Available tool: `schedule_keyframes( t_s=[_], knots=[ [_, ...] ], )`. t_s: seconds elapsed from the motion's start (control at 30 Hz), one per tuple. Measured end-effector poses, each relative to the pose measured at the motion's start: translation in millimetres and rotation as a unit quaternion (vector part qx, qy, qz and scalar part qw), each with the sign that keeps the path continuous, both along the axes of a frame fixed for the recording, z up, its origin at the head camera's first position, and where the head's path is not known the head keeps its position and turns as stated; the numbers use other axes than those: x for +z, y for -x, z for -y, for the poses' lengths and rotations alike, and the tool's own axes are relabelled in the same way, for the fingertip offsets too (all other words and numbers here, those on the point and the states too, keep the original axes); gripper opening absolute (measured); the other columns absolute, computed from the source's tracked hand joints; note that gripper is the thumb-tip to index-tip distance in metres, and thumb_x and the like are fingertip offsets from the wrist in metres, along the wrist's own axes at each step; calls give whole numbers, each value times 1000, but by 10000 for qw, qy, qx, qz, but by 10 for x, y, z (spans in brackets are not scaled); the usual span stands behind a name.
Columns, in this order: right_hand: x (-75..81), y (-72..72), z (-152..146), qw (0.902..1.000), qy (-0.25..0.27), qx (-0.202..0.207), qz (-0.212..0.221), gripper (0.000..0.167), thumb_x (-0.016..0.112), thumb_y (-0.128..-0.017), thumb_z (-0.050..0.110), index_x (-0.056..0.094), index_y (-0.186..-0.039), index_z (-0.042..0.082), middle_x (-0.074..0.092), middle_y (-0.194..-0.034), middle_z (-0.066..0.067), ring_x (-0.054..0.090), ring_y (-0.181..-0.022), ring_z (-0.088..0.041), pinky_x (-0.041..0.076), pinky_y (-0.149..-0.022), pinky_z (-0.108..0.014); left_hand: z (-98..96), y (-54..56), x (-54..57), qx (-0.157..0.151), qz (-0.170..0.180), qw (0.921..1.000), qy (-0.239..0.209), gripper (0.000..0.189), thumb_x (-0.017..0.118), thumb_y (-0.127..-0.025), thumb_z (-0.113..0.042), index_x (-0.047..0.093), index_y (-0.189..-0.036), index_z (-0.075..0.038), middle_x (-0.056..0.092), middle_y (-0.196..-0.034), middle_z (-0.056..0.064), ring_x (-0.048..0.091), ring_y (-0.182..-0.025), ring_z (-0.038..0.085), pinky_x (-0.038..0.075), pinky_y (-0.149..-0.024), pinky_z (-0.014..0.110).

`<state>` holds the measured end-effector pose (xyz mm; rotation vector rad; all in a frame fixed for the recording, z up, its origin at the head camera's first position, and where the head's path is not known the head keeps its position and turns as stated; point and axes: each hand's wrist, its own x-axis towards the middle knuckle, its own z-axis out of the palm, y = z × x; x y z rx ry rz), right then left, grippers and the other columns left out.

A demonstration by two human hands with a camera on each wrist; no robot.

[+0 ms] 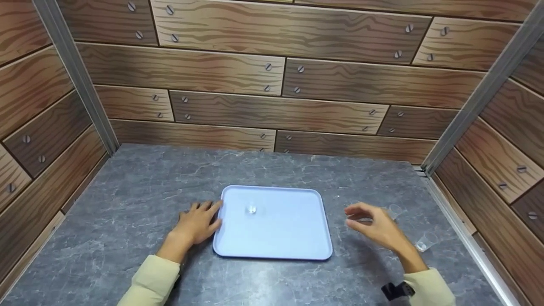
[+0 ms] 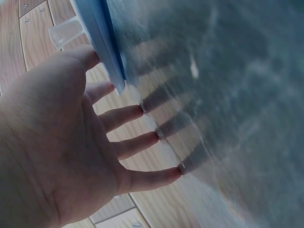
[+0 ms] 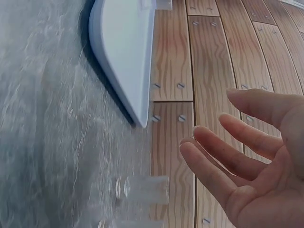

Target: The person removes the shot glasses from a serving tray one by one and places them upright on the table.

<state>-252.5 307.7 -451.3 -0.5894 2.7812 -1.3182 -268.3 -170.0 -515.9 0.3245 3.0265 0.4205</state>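
Observation:
A light blue tray (image 1: pixel 272 229) lies on the grey marbled table. A small clear cup (image 1: pixel 252 209) stands on the tray's back left part; the left wrist view shows the same cup (image 2: pixel 66 33) from the side. My left hand (image 1: pixel 196 223) touches the tray's left edge with thumb and index finger, and its other fingertips (image 2: pixel 173 175) rest spread on the table. To the right of the tray my right hand (image 1: pixel 376 225) hovers with loosely bent fingers, thumb apart from them, holding nothing. Beyond it is a clear cup (image 1: pixel 396 211), partly hidden by the hand.
Another clear cup (image 1: pixel 426 241) stands on the table to the right of my right wrist. Wood-patterned walls (image 1: pixel 272 72) enclose the table at the back and both sides, with metal posts (image 1: pixel 480 87) at the corners.

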Motion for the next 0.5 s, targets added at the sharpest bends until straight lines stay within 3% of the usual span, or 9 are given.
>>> schedule_keyframes(
  t_s=[0.17,0.5],
  knots=[
    [-16,29,104,9999,-29,133,-77,30,74,-95,14,69,-119,-4,73,-117,-21,72,-106,-28,57,-93,-23,-6,-4,-17,2,32,10000,19,58,52,-106,-41,42,-159,-20,48,-157,20,43,-142,50,39,-99,80],
    [-83,164,406,9992,132,368,13,30,73,-95,11,68,-119,-7,73,-117,-26,73,-106,-32,58,-91,-26,7,-21,-13,-39,-63,10000,-8,58,53,-105,-39,43,-158,-18,49,-156,21,44,-141,51,39,-98,81]
  ],
)
